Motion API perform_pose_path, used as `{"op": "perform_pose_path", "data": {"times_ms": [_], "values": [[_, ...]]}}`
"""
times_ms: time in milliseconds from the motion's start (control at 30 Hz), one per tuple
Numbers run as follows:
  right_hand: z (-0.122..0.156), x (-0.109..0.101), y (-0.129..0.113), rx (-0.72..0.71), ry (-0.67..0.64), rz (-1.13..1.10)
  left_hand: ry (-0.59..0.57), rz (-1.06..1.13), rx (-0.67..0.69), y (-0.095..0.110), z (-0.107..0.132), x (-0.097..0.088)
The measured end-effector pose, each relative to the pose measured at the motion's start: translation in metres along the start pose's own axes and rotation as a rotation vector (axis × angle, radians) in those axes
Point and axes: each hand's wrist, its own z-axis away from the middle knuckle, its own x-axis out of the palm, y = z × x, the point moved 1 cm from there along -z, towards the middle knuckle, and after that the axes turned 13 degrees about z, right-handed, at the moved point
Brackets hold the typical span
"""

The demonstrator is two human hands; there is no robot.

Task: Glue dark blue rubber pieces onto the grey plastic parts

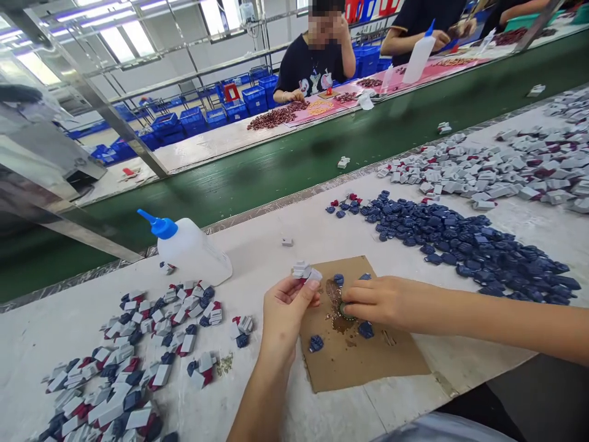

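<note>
My left hand (288,307) pinches a small grey and dark red plastic piece (302,270) above the left edge of a brown cardboard sheet (368,362). Over the middle of that sheet is my right hand (380,299), fingers closed and reaching down to a wet brown glue puddle (341,323). A small dark rounded thing shows at its fingertips, mostly hidden, and I cannot make out what it is. Several navy blue plastic pieces (316,343) lie on the cardboard around the puddle.
A white bottle with a blue nozzle (193,252) stands behind a pile of joined grey, red and blue pieces (133,368). Navy pieces (437,227) and grey-red pieces (519,159) are heaped right. Beyond the green conveyor belt (276,166), a person (317,67) sits working.
</note>
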Motion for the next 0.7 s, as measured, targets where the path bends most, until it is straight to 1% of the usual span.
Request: {"op": "perform_pose_path", "data": {"times_ms": [67, 167, 233, 300, 400, 500, 633, 700], "values": [[-0.002, -0.006, 0.005, 0.021, 0.051, -0.021, -0.021, 0.017, -0.015, 0.002, 0.0, 0.0], [-0.003, -0.025, 0.013, 0.102, 0.256, -0.058, -0.068, 0.059, -0.074, 0.004, 0.001, -0.001], [-0.003, -0.04, 0.017, 0.12, 0.386, -0.041, -0.105, 0.09, -0.138, 0.005, 0.003, -0.001], [-0.002, -0.054, 0.019, 0.114, 0.463, -0.019, -0.151, 0.1, -0.167, 0.006, 0.004, 0.0], [-0.003, -0.065, 0.019, 0.104, 0.465, -0.021, -0.243, 0.081, -0.155, 0.007, 0.008, 0.002], [-0.002, -0.063, 0.019, 0.048, 0.432, -0.075, -0.324, 0.076, -0.177, 0.006, 0.011, 0.002], [-0.002, -0.059, 0.021, 0.01, 0.391, -0.165, -0.335, 0.075, -0.206, 0.004, 0.013, 0.0], [-0.002, -0.06, 0.022, -0.008, 0.423, -0.176, -0.338, 0.074, -0.212, 0.004, 0.013, 0.0]]}}
